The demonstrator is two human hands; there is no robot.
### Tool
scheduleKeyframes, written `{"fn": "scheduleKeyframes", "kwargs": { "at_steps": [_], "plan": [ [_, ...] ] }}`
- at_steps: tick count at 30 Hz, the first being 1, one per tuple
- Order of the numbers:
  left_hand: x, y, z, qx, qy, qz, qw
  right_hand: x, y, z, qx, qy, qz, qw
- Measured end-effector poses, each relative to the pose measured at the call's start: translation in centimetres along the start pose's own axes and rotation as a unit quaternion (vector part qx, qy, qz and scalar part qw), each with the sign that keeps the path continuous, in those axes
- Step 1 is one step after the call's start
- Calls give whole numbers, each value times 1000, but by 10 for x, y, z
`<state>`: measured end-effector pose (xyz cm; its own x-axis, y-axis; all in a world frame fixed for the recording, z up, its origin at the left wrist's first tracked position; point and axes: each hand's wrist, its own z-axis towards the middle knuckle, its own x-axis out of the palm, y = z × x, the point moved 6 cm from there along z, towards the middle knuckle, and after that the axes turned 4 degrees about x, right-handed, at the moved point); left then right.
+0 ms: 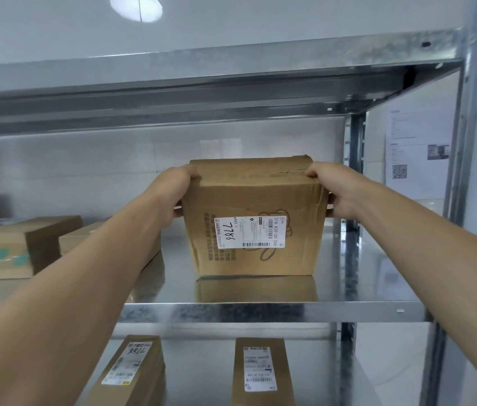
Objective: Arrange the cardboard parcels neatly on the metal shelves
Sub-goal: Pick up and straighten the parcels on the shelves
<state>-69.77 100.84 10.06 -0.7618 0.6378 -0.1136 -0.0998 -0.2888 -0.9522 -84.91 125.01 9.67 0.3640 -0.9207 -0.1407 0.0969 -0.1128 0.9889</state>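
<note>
A cardboard parcel [249, 197] is standing on the middle metal shelf [260, 312], right of centre, with its white label reading "7786" facing outward. The left hand [177, 194] and right hand [336, 189] are pressing in on its upper side edges, each grip clamped on the cardboard. Two more boxes [23, 244] are lying at the left, and two flat parcels [260, 373] are resting on the shelf below.

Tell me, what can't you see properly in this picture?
Head view, all of these:
Fingers of the left hand and right hand: hidden behind the parcel they hold.
Small print on its white label: too small.
Middle box: partly hidden by the left forearm.
Lower left parcel and lower right parcel: cut off by the bottom edge.
Wall notice: blurred.
</note>
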Motion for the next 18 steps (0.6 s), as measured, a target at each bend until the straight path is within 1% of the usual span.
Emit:
{"fn": "scheduleKeyframes", "kwargs": {
  "at_steps": [6, 10, 18],
  "plan": [
    [0, 5, -4, -6, 10, -44, 999, -4, -1, -3, -33, 31, 52, 998],
    [-2, 9, -6, -14, 27, -66, 997, -6, -5, -6, -53, 55, 56, 996],
    [-9, 27, -10, -56, 32, -72, 995, -7, -31, 3, -4, 46, 96, 994]
  ]
}}
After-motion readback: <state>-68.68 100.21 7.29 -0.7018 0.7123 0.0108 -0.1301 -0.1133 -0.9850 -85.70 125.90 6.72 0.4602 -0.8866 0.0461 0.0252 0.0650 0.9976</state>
